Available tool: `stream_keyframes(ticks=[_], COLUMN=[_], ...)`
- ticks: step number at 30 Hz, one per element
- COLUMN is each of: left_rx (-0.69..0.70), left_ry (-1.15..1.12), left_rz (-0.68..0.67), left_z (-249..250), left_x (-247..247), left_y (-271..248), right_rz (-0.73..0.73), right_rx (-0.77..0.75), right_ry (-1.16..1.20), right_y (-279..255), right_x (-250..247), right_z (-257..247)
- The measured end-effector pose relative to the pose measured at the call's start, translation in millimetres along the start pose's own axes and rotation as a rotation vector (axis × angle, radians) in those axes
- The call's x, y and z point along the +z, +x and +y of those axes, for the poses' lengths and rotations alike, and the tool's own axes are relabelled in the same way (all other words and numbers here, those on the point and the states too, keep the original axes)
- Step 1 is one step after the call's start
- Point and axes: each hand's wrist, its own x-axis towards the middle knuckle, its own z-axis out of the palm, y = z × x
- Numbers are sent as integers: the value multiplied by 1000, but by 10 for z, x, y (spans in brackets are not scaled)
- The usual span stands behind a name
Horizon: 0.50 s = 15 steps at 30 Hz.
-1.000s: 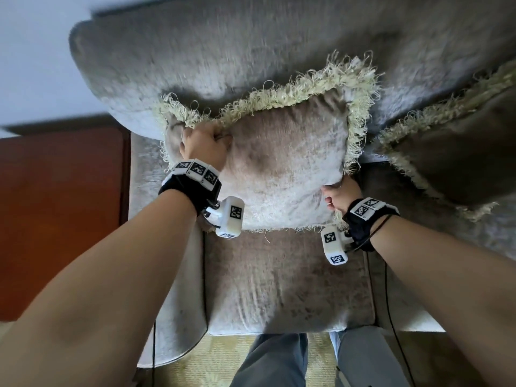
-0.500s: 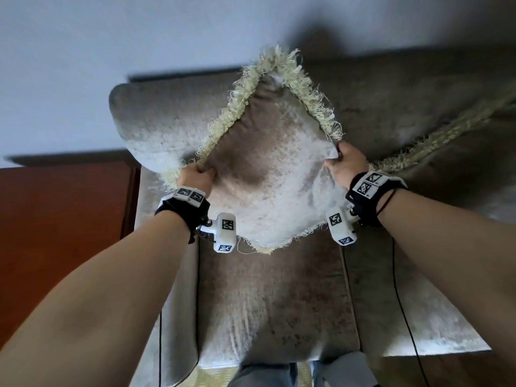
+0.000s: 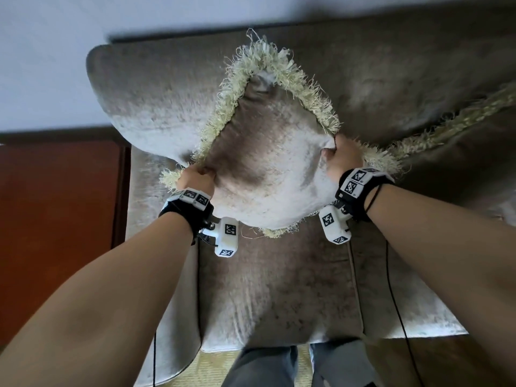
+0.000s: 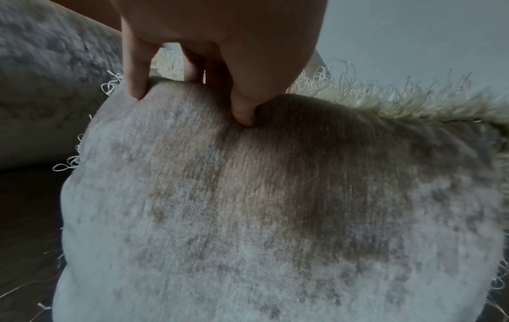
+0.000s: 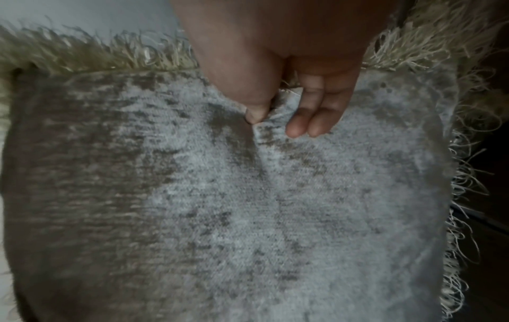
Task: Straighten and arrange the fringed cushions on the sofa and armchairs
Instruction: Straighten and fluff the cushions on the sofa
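Note:
A grey-beige velvet cushion (image 3: pixel 268 169) with a cream fringe stands on one corner like a diamond, lifted against the sofa's back (image 3: pixel 156 107). My left hand (image 3: pixel 195 178) pinches its left corner, thumb pressed into the fabric (image 4: pixel 242 113). My right hand (image 3: pixel 342 157) pinches the right corner, thumb and fingers (image 5: pixel 311 122) gathering a fold of the cushion (image 5: pixel 248 196). The cushion (image 4: pixel 248 217) fills both wrist views. A second fringed cushion (image 3: pixel 458 141) lies at the right, partly out of view.
The sofa seat (image 3: pixel 279 289) lies below the lifted cushion, its armrest (image 3: pixel 145 213) at the left. A red-brown wooden surface (image 3: pixel 55 219) stands beside the armrest. A pale wall (image 3: pixel 83 23) is behind. My legs (image 3: pixel 279 367) stand at the seat's front edge.
Both hands lifted the cushion off the seat and turned it from square onto one corner. My right hand moved from the bottom right corner up to the right point.

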Motion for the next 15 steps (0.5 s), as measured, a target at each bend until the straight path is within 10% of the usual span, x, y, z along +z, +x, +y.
stream_keyframes(ticks=[15], left_rx=[20], left_ry=[33], left_rz=[61], left_z=[87], left_x=[-312], left_y=[-186], right_rz=[-50], right_rx=[11], right_ry=[204], right_y=[-158], right_x=[-216], right_z=[-57])
